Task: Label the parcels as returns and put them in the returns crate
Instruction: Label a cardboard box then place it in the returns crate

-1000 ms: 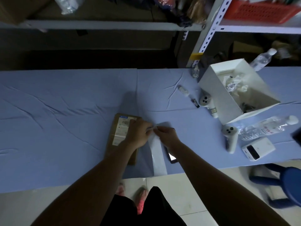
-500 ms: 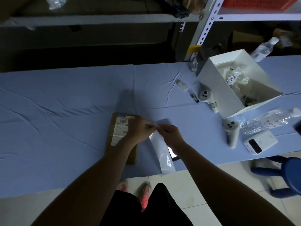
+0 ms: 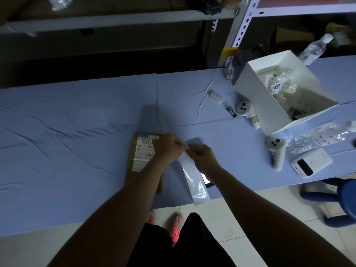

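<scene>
A flat brown cardboard parcel with a white shipping label lies on the blue-covered table near its front edge. My left hand hovers over the parcel's right side and pinches the top end of a long white label strip. My right hand pinches the same end from the right. The strip hangs down past the table's edge. A white open box holding crumpled white paper stands at the right.
Two white handheld controllers, a lying water bottle, a white power bank and a lit phone sit on the right half. Metal shelving rises behind the table. A blue stool stands at the lower right.
Both hands stay pinched at the strip's top end; the strip's lower part has swung a little to the right. The view has tilted down slightly.
</scene>
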`<control>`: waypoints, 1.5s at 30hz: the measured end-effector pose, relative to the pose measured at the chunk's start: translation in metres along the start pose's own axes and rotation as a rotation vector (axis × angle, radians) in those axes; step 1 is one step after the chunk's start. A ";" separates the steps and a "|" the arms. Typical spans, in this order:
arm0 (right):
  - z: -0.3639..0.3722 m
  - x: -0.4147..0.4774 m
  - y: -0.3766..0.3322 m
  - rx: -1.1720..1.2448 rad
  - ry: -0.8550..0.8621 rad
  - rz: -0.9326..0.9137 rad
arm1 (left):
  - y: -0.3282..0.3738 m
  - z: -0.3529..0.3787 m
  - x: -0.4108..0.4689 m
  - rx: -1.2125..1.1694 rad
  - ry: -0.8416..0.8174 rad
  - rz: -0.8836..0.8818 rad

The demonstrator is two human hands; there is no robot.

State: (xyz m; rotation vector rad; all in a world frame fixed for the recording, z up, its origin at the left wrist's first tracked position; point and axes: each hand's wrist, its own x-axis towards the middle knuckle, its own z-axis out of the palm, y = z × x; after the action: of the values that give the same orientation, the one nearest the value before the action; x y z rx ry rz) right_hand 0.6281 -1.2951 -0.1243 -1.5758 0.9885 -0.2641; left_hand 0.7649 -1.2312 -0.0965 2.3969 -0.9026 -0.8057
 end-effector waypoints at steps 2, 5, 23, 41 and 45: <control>0.002 0.002 0.001 -0.021 0.020 0.006 | -0.001 0.000 0.000 -0.035 0.061 -0.010; 0.004 0.002 0.001 -0.051 0.059 0.023 | -0.005 -0.006 0.001 -0.157 0.210 -0.016; 0.066 -0.028 -0.030 -0.245 0.337 0.052 | -0.070 -0.084 -0.064 -0.992 0.135 0.033; 0.110 -0.075 -0.079 0.534 -0.036 0.233 | -0.117 -0.109 -0.096 -0.954 -0.109 -0.052; 0.114 -0.078 -0.083 0.361 -0.058 0.151 | -0.116 -0.114 -0.094 -0.834 0.019 -0.143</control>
State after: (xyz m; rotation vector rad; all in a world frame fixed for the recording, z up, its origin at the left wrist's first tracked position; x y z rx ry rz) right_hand 0.6914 -1.1639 -0.0543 -1.1696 0.9492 -0.2736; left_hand 0.8332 -1.0631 -0.0478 1.7269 -0.2806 -0.9661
